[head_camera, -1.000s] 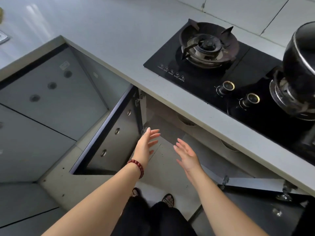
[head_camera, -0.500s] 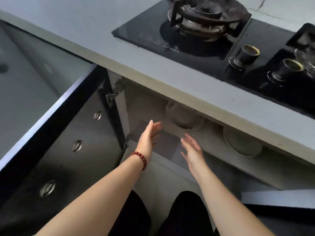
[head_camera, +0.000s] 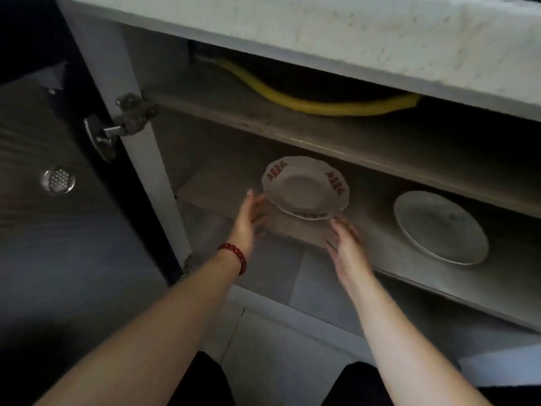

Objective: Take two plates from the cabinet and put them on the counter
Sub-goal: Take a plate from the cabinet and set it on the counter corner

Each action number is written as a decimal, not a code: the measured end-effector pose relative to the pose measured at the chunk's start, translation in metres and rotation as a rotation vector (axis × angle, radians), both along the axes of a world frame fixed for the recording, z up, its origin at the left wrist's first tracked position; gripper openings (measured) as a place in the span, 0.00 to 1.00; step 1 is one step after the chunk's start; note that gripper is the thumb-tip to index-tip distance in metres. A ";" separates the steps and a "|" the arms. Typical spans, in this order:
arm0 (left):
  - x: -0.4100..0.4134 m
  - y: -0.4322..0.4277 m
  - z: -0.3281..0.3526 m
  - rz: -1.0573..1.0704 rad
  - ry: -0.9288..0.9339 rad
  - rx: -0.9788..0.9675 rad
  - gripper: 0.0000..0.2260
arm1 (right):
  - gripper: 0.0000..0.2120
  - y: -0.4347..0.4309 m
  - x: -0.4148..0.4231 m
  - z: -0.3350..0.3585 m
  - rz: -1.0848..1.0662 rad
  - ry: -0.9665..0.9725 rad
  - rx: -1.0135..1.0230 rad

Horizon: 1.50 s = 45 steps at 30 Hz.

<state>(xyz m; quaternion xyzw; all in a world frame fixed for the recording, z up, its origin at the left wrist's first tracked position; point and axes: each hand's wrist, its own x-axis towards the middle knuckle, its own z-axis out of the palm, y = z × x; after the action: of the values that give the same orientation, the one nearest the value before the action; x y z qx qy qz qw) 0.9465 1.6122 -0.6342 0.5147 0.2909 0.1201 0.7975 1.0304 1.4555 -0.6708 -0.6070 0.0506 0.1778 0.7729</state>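
At the far left the open cabinet door [head_camera: 67, 230] stood swung wide, dark on its inner face, with a round metal vent [head_camera: 58, 181] set in it and a hinge [head_camera: 128, 118] tying it to the pale cabinet frame [head_camera: 146, 159]. Beyond the frame the middle shelf [head_camera: 292, 230] ran rightward, its front edge bare and unobstructed on the stretch left of the plates.

The left hand [head_camera: 248, 221], with a red bead bracelet [head_camera: 234, 256] on the wrist, reached over that front edge with its fingers spread and loose, their tips just at the left rim of the patterned plate [head_camera: 306, 187]; it had no grip on the plate. The plate, scalloped and marked with red motifs, sat near the shelf's front, its near rim reaching the edge.

The right hand [head_camera: 347, 250] was blurred, fingers loosely parted and holding nothing, just below the plate's near right rim; whether it touched the rim could not be told.

Further right, well apart from the first, a plain white plate [head_camera: 439, 227] lay flat on the same shelf, with bare shelf between the two. Above, a yellow hose [head_camera: 316, 105] lay along the upper shelf [head_camera: 351, 133], and the countertop edge [head_camera: 351, 39] overhung the whole opening.
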 end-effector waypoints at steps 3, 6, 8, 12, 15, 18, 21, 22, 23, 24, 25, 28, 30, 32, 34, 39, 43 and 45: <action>0.010 0.000 0.000 0.011 -0.025 -0.019 0.21 | 0.12 -0.002 0.014 -0.002 -0.022 0.003 0.020; 0.022 0.005 0.001 0.025 -0.021 -0.041 0.24 | 0.19 0.001 0.024 -0.002 -0.004 0.006 0.037; 0.028 0.008 0.002 0.016 -0.026 -0.042 0.27 | 0.23 0.004 0.029 -0.001 -0.006 0.015 0.059; 0.031 0.007 0.008 0.004 -0.041 -0.094 0.28 | 0.23 0.007 0.033 0.004 -0.042 0.055 0.116; 0.027 0.007 0.012 0.000 -0.037 -0.132 0.29 | 0.21 0.004 0.029 0.008 -0.032 0.070 0.118; 0.014 0.001 0.013 -0.020 -0.032 -0.140 0.29 | 0.20 -0.001 0.017 0.011 -0.020 0.053 0.083; -0.002 -0.006 0.009 -0.031 -0.020 -0.155 0.28 | 0.17 -0.009 0.001 0.014 -0.030 0.030 0.062; -0.007 -0.007 0.008 -0.031 -0.017 -0.159 0.27 | 0.15 -0.012 -0.004 0.014 -0.028 0.024 0.062; -0.011 -0.007 0.006 -0.036 -0.017 -0.162 0.26 | 0.14 -0.015 -0.009 0.014 -0.023 0.020 0.063; -0.015 -0.007 0.005 -0.045 -0.020 -0.166 0.25 | 0.13 -0.018 -0.013 0.014 -0.019 0.021 0.063; -0.018 -0.008 0.002 -0.055 -0.022 -0.166 0.24 | 0.12 -0.021 -0.016 0.014 -0.018 0.027 0.064; -0.027 -0.009 -0.006 -0.054 -0.002 -0.156 0.24 | 0.10 -0.029 -0.018 0.013 -0.043 0.060 0.078; -0.025 -0.007 -0.007 -0.016 0.032 -0.103 0.26 | 0.10 -0.032 -0.013 0.014 -0.072 0.079 0.067; -0.016 -0.001 -0.004 0.032 0.054 -0.057 0.28 | 0.17 -0.031 -0.004 0.017 -0.094 0.110 0.057; -0.003 0.005 0.003 0.058 0.051 -0.077 0.29 | 0.20 -0.028 0.006 0.021 -0.115 0.155 0.058; 0.014 0.015 0.011 0.002 0.079 -0.111 0.32 | 0.20 -0.020 0.018 0.026 -0.091 0.188 0.066; 0.008 0.019 0.007 -0.012 0.088 -0.123 0.33 | 0.20 -0.023 0.018 0.025 -0.084 0.168 0.024; 0.006 0.021 0.006 -0.016 0.091 -0.126 0.33 | 0.20 -0.026 0.017 0.023 -0.083 0.175 0.027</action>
<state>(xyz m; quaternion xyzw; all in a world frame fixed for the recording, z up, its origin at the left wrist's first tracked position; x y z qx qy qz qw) 0.9529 1.6328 -0.6283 0.4707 0.3294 0.0715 0.8154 1.0476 1.4298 -0.6477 -0.5758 0.1407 0.1985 0.7805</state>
